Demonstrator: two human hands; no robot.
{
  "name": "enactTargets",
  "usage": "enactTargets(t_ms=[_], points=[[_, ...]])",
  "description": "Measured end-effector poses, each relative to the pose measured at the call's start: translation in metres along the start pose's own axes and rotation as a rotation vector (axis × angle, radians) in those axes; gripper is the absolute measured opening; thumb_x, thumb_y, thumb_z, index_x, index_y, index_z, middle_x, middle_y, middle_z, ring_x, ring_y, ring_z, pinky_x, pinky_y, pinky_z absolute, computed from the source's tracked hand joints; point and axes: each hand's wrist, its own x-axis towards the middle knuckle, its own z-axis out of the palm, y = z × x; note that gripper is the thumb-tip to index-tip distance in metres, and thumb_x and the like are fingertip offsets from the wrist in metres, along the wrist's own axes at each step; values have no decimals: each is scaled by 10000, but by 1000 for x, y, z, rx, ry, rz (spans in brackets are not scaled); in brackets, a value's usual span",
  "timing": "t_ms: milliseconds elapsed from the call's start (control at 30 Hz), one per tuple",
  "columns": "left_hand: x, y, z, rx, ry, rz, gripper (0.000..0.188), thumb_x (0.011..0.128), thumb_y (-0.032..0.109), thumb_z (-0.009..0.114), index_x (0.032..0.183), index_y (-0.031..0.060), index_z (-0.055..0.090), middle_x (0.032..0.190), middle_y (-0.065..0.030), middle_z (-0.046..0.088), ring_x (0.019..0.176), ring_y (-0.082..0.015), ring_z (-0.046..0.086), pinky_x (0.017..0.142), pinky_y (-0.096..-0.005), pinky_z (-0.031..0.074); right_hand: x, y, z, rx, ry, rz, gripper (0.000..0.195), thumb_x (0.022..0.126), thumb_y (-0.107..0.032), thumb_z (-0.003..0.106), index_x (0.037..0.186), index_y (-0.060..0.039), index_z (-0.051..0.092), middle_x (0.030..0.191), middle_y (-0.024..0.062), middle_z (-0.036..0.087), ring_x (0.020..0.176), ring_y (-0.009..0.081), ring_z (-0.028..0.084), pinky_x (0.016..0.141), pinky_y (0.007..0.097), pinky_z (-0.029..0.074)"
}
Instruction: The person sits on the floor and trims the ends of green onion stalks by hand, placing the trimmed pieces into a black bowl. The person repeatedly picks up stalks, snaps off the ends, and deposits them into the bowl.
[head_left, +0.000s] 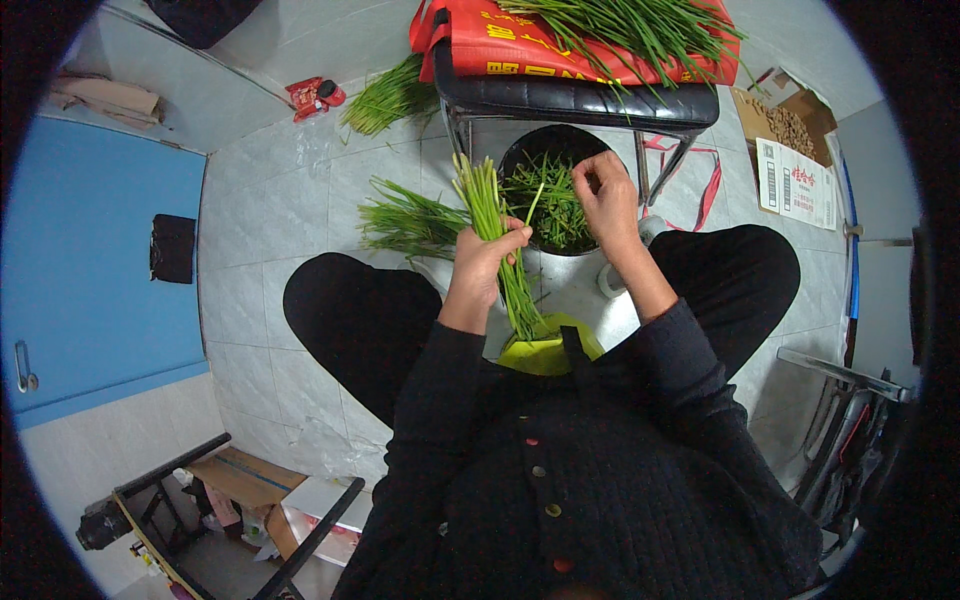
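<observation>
My left hand (480, 262) grips a bunch of green stalks (480, 199), which look like garlic chives, with the pale cut ends pointing up and away from me. One stalk (535, 202) stands apart from the bunch near my left thumb. The bunch's lower tips hang over a yellow-green container (536, 356) between my legs. My right hand (606, 196) is over the right side of a black bucket (551, 139), thumb and fingertips drawn together. Whether a small scrap is between them is hidden. Loose green trimmings (551, 202) lie in the bucket.
Beyond the bucket, a black padded chair (577, 103) bears a red bag (487, 45) with more chives (637, 30). Chive piles lie on the floor at left (412, 217) and behind (394, 97). An open cardboard box (799, 180) stands right; a metal-framed rack (225, 517) is lower left.
</observation>
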Motion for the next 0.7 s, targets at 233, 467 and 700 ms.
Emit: enactTargets(t_ms=[233,467,700], points=[[3,-2,-2,-54,-30,-4,156,719,60,677,832,1,588,715,-60,595,615,-120,540,514,-241,382,1,13,3,-203,-151,13,102,739,-80,628,828,-40,599,815,112,537,689,301,573,603,394,456],[7,-4,-3,-116,-38,-7,152,736,62,663,844,0,576,754,-79,601,652,-132,557,530,-248,383,-1,41,19,-264,-347,39,353,654,-40,682,994,-48,585,977,132,545,853,312,572,742,367,467],[11,-7,-5,-183,-66,5,167,761,76,652,885,-4,574,785,-90,600,638,-128,524,546,-246,373,6,60,24,-86,-372,176,235,702,-83,636,935,-54,636,929,148,622,847,293,614,727,368,488]])
